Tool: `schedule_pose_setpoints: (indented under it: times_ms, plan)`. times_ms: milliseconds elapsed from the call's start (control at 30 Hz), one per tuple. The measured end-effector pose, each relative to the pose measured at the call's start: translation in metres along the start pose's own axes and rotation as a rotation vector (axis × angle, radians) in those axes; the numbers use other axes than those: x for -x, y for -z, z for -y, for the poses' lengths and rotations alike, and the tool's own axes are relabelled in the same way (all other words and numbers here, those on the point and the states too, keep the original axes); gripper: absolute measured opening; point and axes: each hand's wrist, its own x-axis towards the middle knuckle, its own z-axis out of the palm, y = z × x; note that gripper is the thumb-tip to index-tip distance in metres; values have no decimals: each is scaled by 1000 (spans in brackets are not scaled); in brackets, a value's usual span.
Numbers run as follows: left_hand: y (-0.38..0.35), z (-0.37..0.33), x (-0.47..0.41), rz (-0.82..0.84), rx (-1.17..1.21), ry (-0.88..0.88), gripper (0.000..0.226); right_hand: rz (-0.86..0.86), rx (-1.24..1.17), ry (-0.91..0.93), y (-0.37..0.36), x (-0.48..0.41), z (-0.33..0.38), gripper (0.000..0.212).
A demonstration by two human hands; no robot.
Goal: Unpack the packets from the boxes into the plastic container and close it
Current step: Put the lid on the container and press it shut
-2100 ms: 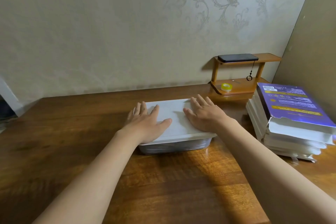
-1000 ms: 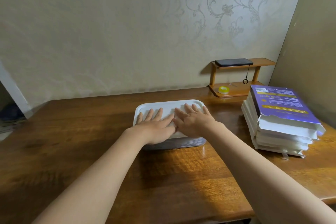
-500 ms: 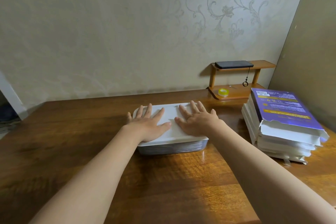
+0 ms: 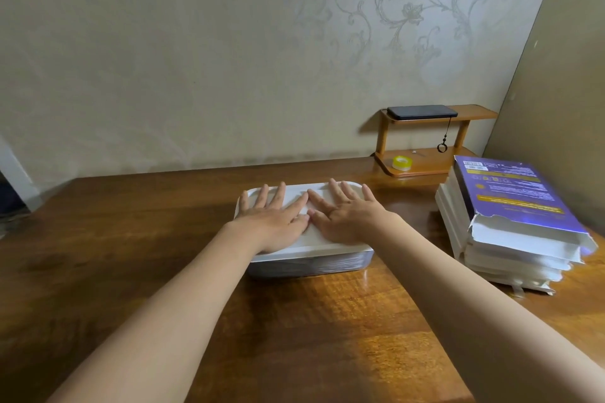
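A clear plastic container (image 4: 311, 267) sits in the middle of the wooden table with its white lid (image 4: 304, 195) on top. Dark contents show faintly through its front wall. My left hand (image 4: 273, 221) lies flat on the left half of the lid, fingers straight and spread. My right hand (image 4: 347, 214) lies flat on the right half, its thumb touching the left hand's fingers at the lid's centre. A stack of torn-open boxes (image 4: 510, 226), purple on top and white below, stands to the right.
A small two-tier wooden shelf (image 4: 432, 141) stands at the back right, with a dark phone (image 4: 420, 111) on top and a yellow tape roll (image 4: 400, 162) below. A panel wall rises behind the boxes. The wooden table (image 4: 131, 239) spreads to the left and front.
Both hands stayed flat on the lid, sliding apart and now back together at its centre. The camera view shifted slightly.
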Motion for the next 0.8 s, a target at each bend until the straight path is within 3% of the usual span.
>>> schedule_pose_setpoints:
  times_ms: [267,533,800]
  plan:
    - [2,-1,2,-8,11,-8,59,-25,-21,-6,1,1,0,69]
    - [7,9,7,-6,64,103,83,-56,-149,-139,0,0,-17,91]
    - [9,9,14,-31,146,82,77,-99,-229,-119,0,1,-19,85]
